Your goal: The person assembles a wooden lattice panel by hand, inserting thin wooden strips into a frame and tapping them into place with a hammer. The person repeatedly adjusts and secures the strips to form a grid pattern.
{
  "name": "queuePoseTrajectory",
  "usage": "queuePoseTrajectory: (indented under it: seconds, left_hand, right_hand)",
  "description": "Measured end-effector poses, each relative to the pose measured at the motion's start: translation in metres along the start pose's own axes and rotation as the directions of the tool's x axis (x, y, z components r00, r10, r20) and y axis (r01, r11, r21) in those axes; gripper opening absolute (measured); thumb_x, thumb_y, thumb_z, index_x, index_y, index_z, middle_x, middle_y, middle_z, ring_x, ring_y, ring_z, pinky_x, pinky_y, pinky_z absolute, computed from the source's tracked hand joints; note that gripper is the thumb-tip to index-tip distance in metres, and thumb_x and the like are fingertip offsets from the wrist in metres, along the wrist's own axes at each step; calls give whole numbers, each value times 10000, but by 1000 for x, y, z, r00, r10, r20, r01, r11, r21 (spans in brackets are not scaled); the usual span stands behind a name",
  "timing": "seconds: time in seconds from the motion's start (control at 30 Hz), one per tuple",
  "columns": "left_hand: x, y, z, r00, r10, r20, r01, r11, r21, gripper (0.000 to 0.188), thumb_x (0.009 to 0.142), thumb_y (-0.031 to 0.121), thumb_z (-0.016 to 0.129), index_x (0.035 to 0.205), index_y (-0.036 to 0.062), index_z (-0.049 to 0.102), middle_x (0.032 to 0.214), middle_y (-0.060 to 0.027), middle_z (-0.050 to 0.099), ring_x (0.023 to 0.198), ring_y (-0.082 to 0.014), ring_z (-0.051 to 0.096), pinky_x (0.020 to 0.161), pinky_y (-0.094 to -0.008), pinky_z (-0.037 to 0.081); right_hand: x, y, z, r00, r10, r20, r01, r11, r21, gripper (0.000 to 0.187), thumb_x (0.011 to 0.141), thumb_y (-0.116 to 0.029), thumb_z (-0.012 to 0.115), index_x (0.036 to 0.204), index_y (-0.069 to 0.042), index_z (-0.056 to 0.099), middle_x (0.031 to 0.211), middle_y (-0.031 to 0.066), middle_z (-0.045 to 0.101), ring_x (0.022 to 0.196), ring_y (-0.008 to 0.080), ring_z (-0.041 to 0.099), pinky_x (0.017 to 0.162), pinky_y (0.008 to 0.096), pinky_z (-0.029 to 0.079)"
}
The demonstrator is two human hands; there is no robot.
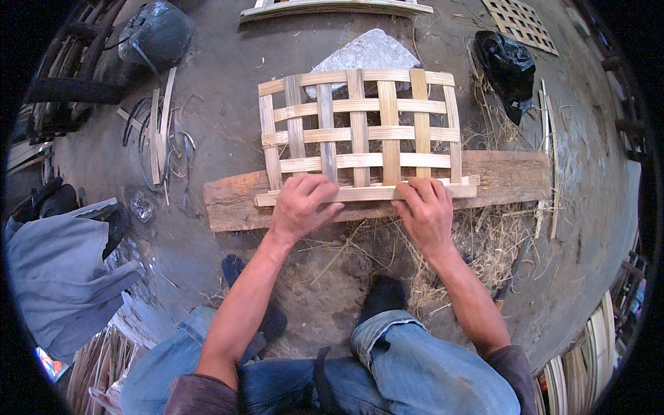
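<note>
Lattice (pixel 358 129), one: lies before me, near part over the plank (pixel 235 200), far edge over the stone (pixel 373 52). Body woven side to side; I judge this part done. Near strips (pixel 373 194): lie along the near edge, ends projecting past the lattice left and right; this edge looks unsettled. My left hand (pixel 301 207) and right hand (pixel 427 211): each pinches the near strips, fingers over, thumb nearside. Room: wider at left, toward the loose strips (pixel 164 131); tighter at far right, by the black bag (pixel 507 69); shavings (pixel 477 256) at near right.
</note>
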State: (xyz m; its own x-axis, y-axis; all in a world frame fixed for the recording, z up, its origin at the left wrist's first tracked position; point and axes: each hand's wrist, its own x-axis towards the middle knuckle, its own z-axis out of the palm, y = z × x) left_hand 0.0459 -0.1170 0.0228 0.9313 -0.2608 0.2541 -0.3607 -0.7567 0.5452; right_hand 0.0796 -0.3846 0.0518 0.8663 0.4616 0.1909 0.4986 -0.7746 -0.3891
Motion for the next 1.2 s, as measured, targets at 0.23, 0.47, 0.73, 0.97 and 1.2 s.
queuePoseTrajectory:
  seconds: [0.23, 0.47, 0.73, 0.97, 1.2]
  left_hand:
    - [0, 3, 2, 999, 28, -17, -28, 1000, 0, 319, 693, 157, 851, 965, 110, 690, 962, -56, 651, 884, -265, 616, 780, -408, 504]
    - [4, 3, -2, 999, -46, -24, 44, 996, -75, 321, 661, 121, 831, 948, 100, 689, 965, -65, 656, 914, -270, 626, 822, -402, 519]
    - [5, 4, -3, 995, -89, -36, 85, 992, -94, 271, 662, 111, 811, 907, 94, 696, 950, -65, 676, 907, -254, 651, 824, -386, 544]
    - [1, -2, -2, 997, -72, -31, 68, 990, -123, 313, 659, 120, 841, 944, 84, 714, 953, -91, 682, 907, -274, 661, 818, -395, 551]
    - [-9, -5, -26, 978, -165, -129, 159, 986, -55, 242, 707, 136, 804, 929, 99, 713, 948, -69, 684, 891, -263, 654, 798, -389, 542]
  right_hand:
    - [-6, 2, 8, 998, -9, -62, 11, 1000, 19, 374, 695, -94, 820, 1046, -102, 691, 1034, 39, 630, 1001, 264, 590, 860, 416, 468]
    - [-6, 5, 5, 999, -2, -33, 3, 999, 33, 346, 709, -141, 813, 1035, -139, 695, 1023, 5, 619, 1011, 236, 586, 856, 402, 469]
    - [-1, 3, 1, 999, 38, 1, -38, 998, 41, 318, 708, -139, 813, 1006, -141, 703, 1038, 1, 628, 1020, 235, 587, 863, 401, 470]
    - [6, 3, 0, 1000, 26, -14, -26, 998, 61, 309, 681, -110, 806, 969, -133, 698, 1009, 15, 650, 994, 252, 605, 855, 403, 501]
    - [12, 3, -8, 999, -12, 39, 9, 996, 85, 286, 686, -92, 798, 951, -108, 692, 992, 30, 663, 952, 261, 618, 815, 379, 527]
